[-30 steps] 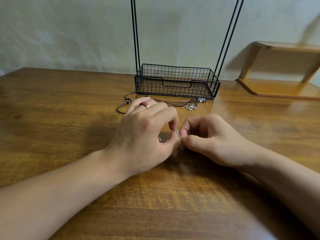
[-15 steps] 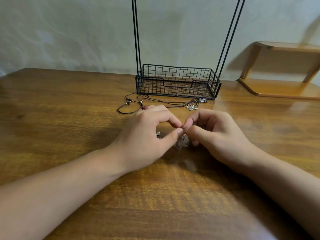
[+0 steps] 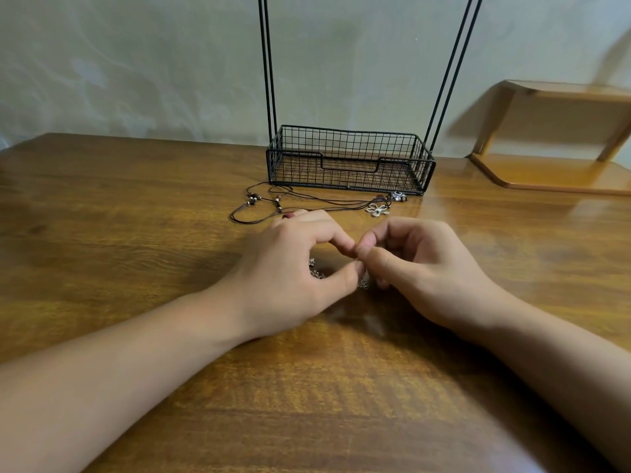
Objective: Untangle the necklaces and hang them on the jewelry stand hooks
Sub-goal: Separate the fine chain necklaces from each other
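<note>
most of the silver chain [image 3: 317,273] is hidden under my hands at the centre of the frame; i see only small bits of it on the wooden table [image 3: 102,233], too blurred to trace. the jewelry stand [image 3: 348,162] at upper centre is cut off by the top edge, so its hooks are out of sight. my left hand [image 3: 290,268] and right hand [image 3: 420,268] meet fingertip to fingertip, thumb and forefinger of each curled in and pinching the chain. the corded necklaces [image 3: 307,201] lie tangled just in front of the stand's basket.
</note>
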